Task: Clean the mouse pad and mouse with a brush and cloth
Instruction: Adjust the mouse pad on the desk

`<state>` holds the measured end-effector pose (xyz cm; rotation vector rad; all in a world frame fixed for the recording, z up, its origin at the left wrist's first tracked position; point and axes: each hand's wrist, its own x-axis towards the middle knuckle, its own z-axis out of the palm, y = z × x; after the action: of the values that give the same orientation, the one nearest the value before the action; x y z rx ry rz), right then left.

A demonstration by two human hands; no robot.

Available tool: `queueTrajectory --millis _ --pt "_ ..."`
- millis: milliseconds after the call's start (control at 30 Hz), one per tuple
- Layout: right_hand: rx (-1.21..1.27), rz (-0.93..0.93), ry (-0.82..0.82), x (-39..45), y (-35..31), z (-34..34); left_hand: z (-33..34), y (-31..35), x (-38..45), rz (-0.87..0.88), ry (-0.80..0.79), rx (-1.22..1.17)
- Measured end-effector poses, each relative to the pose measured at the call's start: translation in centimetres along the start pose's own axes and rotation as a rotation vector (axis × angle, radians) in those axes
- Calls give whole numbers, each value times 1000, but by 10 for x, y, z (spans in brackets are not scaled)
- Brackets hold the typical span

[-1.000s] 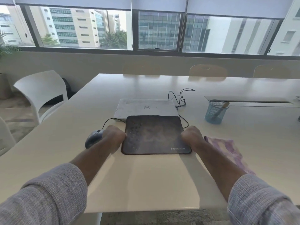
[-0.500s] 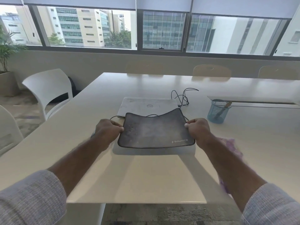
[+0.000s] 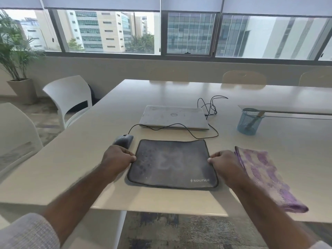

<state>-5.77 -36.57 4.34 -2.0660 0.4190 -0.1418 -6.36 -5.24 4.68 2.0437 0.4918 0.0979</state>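
— Now, how are the fingers (image 3: 132, 157) seen to be set?

— Curled and pinched: the left hand (image 3: 116, 159) is clamped on the left edge of the mouse pad (image 3: 171, 163), the right hand (image 3: 223, 163) on its right edge. The pad is held between them, its long axis running hand to hand, low over the table (image 3: 161, 90).

— And the rest?

— The mouse (image 3: 124, 140) is found just beyond the left hand; the cloth (image 3: 265, 175) lies just beside the right. The brush (image 3: 254, 120) is stood in a mesh cup (image 3: 248, 124), farther off, rightward, so the right hand is judged nearer.
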Motion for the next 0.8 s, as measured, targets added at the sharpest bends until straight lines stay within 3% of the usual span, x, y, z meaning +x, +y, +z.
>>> queueTrajectory --millis 400,600,800 --pt "-322 -55 10 -7 4 6 3 -5 -10 108 78 298" --pt "-404 -104 63 -8 -4 9 -5 -10 -10 264 100 449" --pt "-369 -244 102 -17 -30 32 -35 -19 2 489 324 393"
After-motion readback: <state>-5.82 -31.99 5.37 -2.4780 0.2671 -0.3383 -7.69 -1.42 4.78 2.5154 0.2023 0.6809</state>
